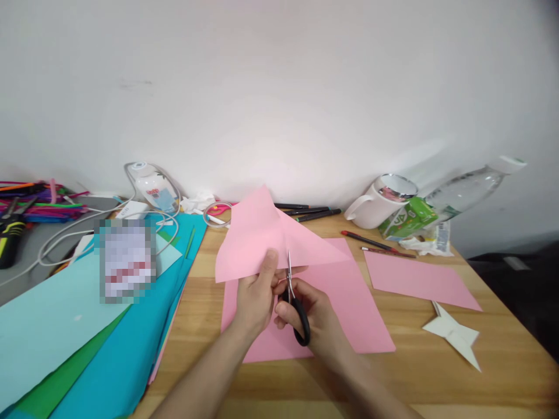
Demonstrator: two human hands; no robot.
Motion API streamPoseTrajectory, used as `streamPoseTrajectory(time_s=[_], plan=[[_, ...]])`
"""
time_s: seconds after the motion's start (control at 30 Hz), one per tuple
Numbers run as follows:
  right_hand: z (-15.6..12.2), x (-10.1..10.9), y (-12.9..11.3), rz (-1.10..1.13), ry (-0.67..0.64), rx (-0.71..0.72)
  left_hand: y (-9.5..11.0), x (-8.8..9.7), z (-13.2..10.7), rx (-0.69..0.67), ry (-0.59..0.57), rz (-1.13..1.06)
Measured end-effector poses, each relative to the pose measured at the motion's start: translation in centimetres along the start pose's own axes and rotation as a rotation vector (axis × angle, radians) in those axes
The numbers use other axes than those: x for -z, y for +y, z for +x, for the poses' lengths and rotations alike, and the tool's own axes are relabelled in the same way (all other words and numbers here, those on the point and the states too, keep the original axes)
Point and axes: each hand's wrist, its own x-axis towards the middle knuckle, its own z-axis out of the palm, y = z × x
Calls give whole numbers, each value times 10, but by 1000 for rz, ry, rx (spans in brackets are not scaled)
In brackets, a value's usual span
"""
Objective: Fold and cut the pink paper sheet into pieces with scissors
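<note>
My left hand [257, 294] grips a raised sheet of pink paper [253, 233] by its lower edge, thumb on top. The sheet is creased and stands up in a peak at the back. In my right hand [317, 314] are black-handled scissors [301, 320], their blades pointing away from me at the lower edge of the held sheet, close beside my left thumb. Whether the blades have the paper between them I cannot tell. Under both hands a larger pink sheet [358, 326] lies flat on the wooden table [192, 349].
A pink strip [419, 279] and a folded white paper star [454, 334] lie right. Behind them stand a white mug [371, 203], a green carton [408, 218] and a tilted plastic bottle [469, 189]. Coloured sheets [117, 355], a white cable [48, 247] and pliers [13, 235] occupy the left.
</note>
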Motion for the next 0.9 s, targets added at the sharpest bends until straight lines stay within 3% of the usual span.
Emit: streamPoseTrajectory(time_s=[0.67,0.9], plan=[[0,-1,0,-32,0,-21,-3,5,2,-4,-23,60],[0,1,-3,24,62,18,-7,5,0,-264,98,107]])
